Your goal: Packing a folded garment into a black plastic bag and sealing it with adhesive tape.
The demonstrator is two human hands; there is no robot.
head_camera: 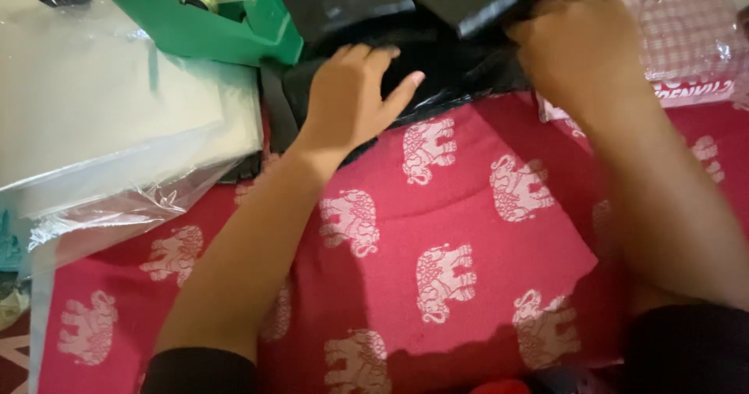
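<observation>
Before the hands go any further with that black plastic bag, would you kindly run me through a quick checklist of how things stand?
1. Left hand flat on the black plastic bag: ok, palm down with fingers spread.
2. Right hand gripping the bag's upper edge: ok, though blurred.
3. Bag resting on the red elephant-print cloth: ok at its near edge.
4. Green tape dispenser apart from the left hand: ok, it sits beside the bag.
5. Clear-wrapped white package off the bag: cannot tell, its corner meets the bag's left edge.
6. Bag's contents: cannot tell.

Bare forearms, both sleeves black and pushed up near the elbows; no rings visible, though the right hand (581, 47) blurs.
</observation>
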